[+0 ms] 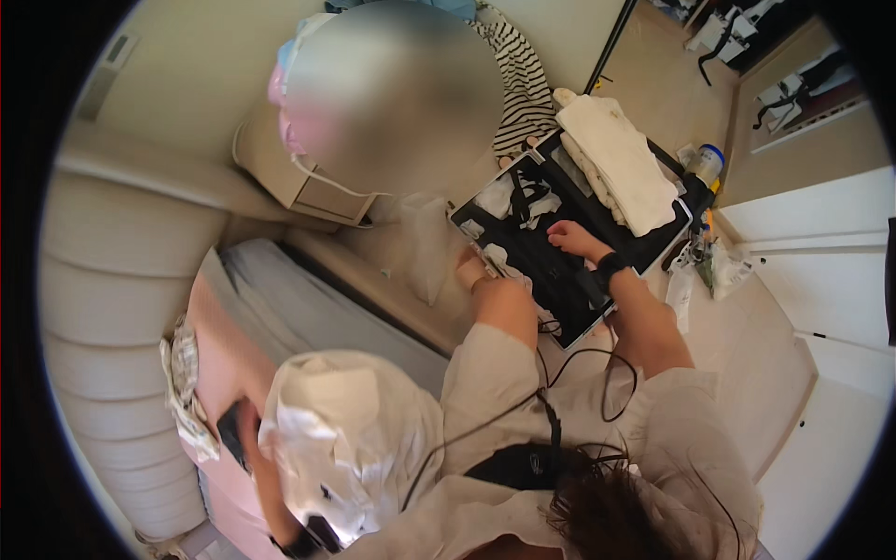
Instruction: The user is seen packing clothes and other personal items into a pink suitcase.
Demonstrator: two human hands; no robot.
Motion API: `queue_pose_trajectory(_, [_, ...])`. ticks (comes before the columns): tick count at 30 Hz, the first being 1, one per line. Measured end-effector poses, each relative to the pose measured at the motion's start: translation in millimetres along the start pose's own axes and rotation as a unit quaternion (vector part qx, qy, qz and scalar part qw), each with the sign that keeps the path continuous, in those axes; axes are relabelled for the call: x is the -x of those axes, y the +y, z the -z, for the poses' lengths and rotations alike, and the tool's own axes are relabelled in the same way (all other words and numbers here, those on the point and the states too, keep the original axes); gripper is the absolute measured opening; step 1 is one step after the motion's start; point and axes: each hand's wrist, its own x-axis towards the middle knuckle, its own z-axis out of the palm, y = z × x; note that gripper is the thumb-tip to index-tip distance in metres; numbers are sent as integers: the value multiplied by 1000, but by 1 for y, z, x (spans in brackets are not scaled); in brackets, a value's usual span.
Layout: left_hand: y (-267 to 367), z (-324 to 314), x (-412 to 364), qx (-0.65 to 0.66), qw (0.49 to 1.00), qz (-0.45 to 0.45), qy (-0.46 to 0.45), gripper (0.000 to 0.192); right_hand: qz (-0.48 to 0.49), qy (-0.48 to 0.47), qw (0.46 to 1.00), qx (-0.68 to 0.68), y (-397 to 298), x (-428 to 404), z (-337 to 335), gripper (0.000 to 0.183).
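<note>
My left hand [249, 425], blurred, is on the bed at the lower left. Its fingers are around a black flat object [232, 435], perhaps a phone. Close beside that hand stands a large white bag [350, 427]. My right hand [577, 239] hovers over the black interior of an open suitcase [570, 273] on the floor. Its fingers are curled, and no object shows in them. White crumpled items [495, 198] and black straps [528, 196] lie in the case. Folded cream cloth [616, 161] rests on its far half.
A pink bed cover [224, 371] and grey sheet [308, 294] lie left. Past the case are a jar with a blue lid [705, 164] and plastic bags [728, 269]. A black cable [483, 423] crosses my lap. A large blurred patch hides the top centre. White cabinets stand right.
</note>
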Motion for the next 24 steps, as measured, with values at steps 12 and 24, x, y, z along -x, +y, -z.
queue_pose_trajectory(12, [-12, -158, 35, -426, 888, 51, 168, 80, -283, 308, 771, -479, 181, -178, -102, 28])
queue_pose_trajectory(24, [-22, -144, 36, -400, 905, 93, 110, 88, -320, 458, 741, -374, 167, -224, -97, 32])
